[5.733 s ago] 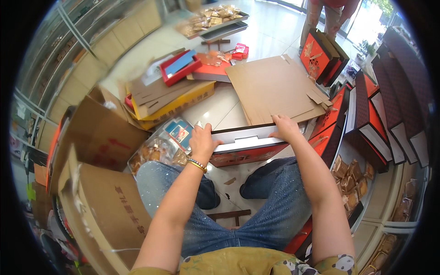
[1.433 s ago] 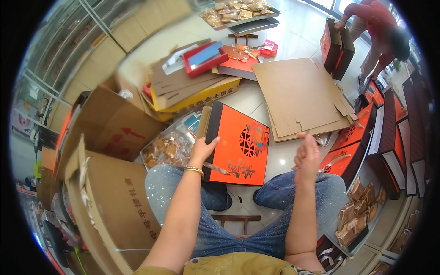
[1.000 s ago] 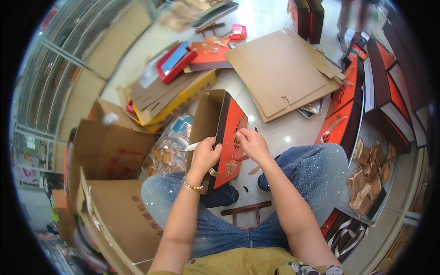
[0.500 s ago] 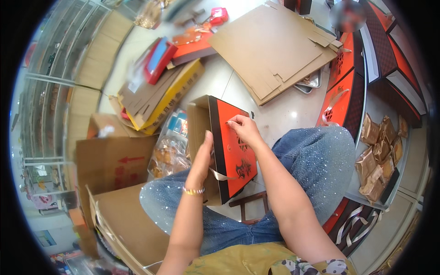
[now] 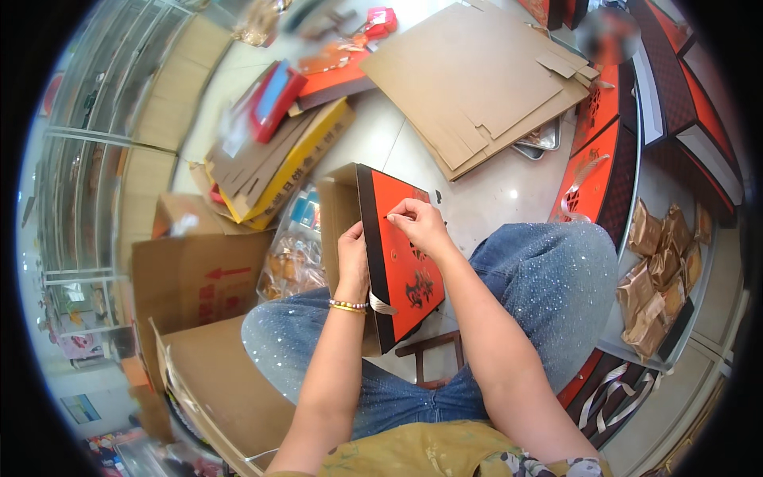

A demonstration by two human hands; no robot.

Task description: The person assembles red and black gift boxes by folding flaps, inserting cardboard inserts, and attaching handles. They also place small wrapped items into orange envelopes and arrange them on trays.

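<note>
- Far L: carton (image 5: pixel 191 274), open, well clear of both grips.
- Next, clear tub (image 5: pixel 290 266) w/ wrapped goods, partly behind L knee (image 5: pixel 278 326); farther back, yellow box (image 5: pixel 306 171) w/ flat card on top.
- L grip (image 5: pixel 352 256): in at open side of box (image 5: pixel 409 274). Fingers mostly hidden behind front panel, so can't tell if pinching or only bracing. Best, I'd say: fingertips flat inside, directly opp. R fingertips, so card won't bow.
- Ribbon (image 5: pixel 381 305): pale, low at box's black edge. Prob. wise to keep it flat + untwisted.
- Box: btwn the knees, tilted, open side L, red face twd R grip. Can't tell if btm rests on anything. Should steady it vs. thigh if it rocks.
- R grip (image 5: pixel 420 226): thumb + index pressed together at upper red face; what's btwn tips = too small to tell. Work straight thru panel, small moves, no yanking, or card may tear.
- Farther R: card sheets (image 5: pixel 461 79) on floor, red boxes (image 5: pixel 608 143), then gold packs (image 5: pixel 666 270).
</note>
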